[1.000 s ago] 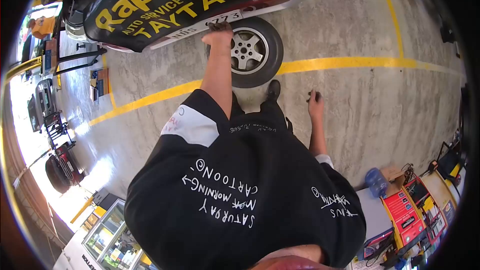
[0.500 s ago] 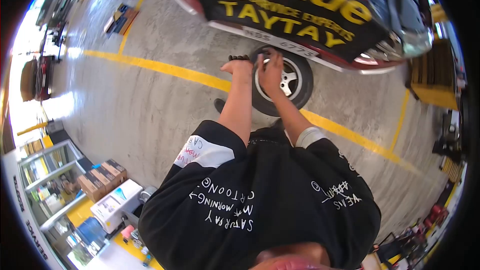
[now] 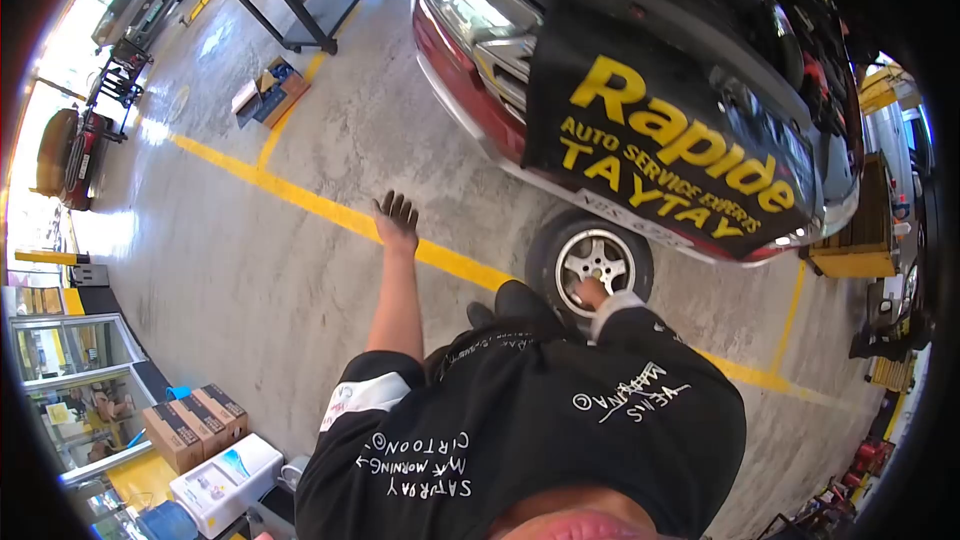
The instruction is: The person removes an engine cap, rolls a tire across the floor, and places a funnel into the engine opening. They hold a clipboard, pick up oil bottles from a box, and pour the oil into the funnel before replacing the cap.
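Observation:
My left hand (image 3: pixel 398 218) is held out over the floor beside the yellow line, holding nothing. Its fingers are spread and look blackened. Farther right, my right hand (image 3: pixel 592 292) overlaps the lower part of a wheel (image 3: pixel 543 258) with a black tyre and silver spoked rim. That hand is foreshortened and its fingers are mostly hidden, so I cannot tell whether it grips anything. The wheel is in front of a dark red car's bumper (image 3: pixel 470 125), under a black fender cover (image 3: pixel 680 140) with yellow lettering.
A yellow floor line (image 3: pixel 330 208) crosses the concrete. An open box (image 3: pixel 270 95) lies on the floor near a dark wheeled stand (image 3: pixel 305 15). Cardboard boxes (image 3: pixel 197 427) and a white box (image 3: pixel 228 485) are at lower left. A wooden cabinet (image 3: pixel 858 240) stands at the right.
My left hand has moved away from the wheel to the left, fingers now spread. My right hand has drawn back to the wheel's lower part. The view has shifted, showing more of the car.

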A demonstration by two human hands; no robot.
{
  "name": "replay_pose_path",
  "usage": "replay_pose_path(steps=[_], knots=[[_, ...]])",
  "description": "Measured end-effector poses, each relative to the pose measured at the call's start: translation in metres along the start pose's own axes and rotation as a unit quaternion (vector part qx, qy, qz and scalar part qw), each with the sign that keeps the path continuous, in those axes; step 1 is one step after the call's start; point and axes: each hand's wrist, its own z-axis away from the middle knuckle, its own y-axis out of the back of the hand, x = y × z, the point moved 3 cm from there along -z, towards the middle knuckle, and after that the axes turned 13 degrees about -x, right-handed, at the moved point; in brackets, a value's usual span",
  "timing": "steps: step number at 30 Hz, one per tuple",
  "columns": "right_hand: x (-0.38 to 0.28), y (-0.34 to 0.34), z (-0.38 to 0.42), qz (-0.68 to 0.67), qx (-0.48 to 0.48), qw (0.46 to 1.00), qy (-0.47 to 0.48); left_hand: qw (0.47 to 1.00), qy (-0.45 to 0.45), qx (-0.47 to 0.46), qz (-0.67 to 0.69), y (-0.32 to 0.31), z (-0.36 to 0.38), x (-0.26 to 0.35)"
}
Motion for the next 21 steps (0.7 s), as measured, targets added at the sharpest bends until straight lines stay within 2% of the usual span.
replay_pose_path(steps=[1,2,3,4,5,6,7,8,9,10,11,12,13,14,15,17,19,20,21], knots=[[0.03,-0.028,-0.017,0.026,-0.051,0.998,0.009,0.996,0.03,-0.036,-0.08,0.026,-0.02,0.007],[0.06,-0.069,-0.026,-0.33,0.044,0.94,-0.075,0.983,0.057,-0.069,-0.16,0.051,-0.032,0.013],[0.045,-0.054,0.002,-0.267,0.012,0.958,-0.105,0.962,0.096,-0.035,-0.255,0.071,-0.036,0.019],[0.031,-0.047,0.03,-0.423,-0.072,0.895,-0.119,0.928,0.138,0.002,-0.346,0.093,-0.036,0.023],[0.081,-0.119,-0.016,-0.429,-0.066,0.888,-0.153,0.875,0.184,-0.009,-0.449,0.132,-0.041,0.022],[0.039,-0.06,0.012,-0.418,-0.077,0.893,-0.145,0.814,0.216,-0.015,-0.54,0.173,-0.041,0.021],[0.021,-0.027,-0.006,-0.406,-0.086,0.9,-0.131,0.69,0.274,-0.023,-0.669,0.215,-0.039,0.02],[0.006,0.005,-0.018,-0.395,-0.095,0.906,-0.118,0.589,0.276,-0.048,-0.758,0.269,-0.037,0.009],[-0.006,0.031,-0.026,-0.384,-0.106,0.911,-0.108,0.518,0.333,-0.079,-0.784,0.291,-0.017,0.009],[-0.016,0.058,-0.036,-0.374,-0.114,0.915,-0.098,0.498,0.496,-0.051,-0.71,0.288,0.005,0.013],[-0.026,0.085,-0.046,-0.367,-0.119,0.919,-0.089,0.596,0.515,0.021,-0.616,0.298,0.027,0.01],[-0.036,0.109,-0.058,-0.362,-0.121,0.921,-0.079,0.644,0.507,0.069,-0.569,0.267,0.049,0.02],[-0.05,0.136,-0.066,-0.359,-0.122,0.923,-0.069,0.691,0.531,0.05,-0.488,0.312,0.043,0.001],[-0.064,0.158,-0.081,-0.356,-0.122,0.924,-0.06,0.629,0.489,-0.044,-0.603,0.249,0.048,0.027],[-0.074,0.175,-0.096,-0.352,-0.124,0.926,-0.051,0.633,0.486,-0.038,-0.601,0.223,0.027,0.033],[-0.091,0.209,-0.118,-0.339,-0.129,0.931,-0.041,0.774,0.464,0.024,-0.43,0.181,-0.002,0.036],[-0.104,0.248,-0.143,-0.317,-0.133,0.939,-0.033,0.877,0.415,0.082,-0.228,0.157,-0.044,0.042],[-0.117,0.27,-0.151,-0.305,-0.136,0.942,-0.031,0.825,0.512,0.158,-0.18,0.176,-0.089,0.047],[-0.13,0.29,-0.162,-0.294,-0.138,0.945,-0.029,0.84,0.487,0.128,-0.2,0.17,-0.119,0.06]])
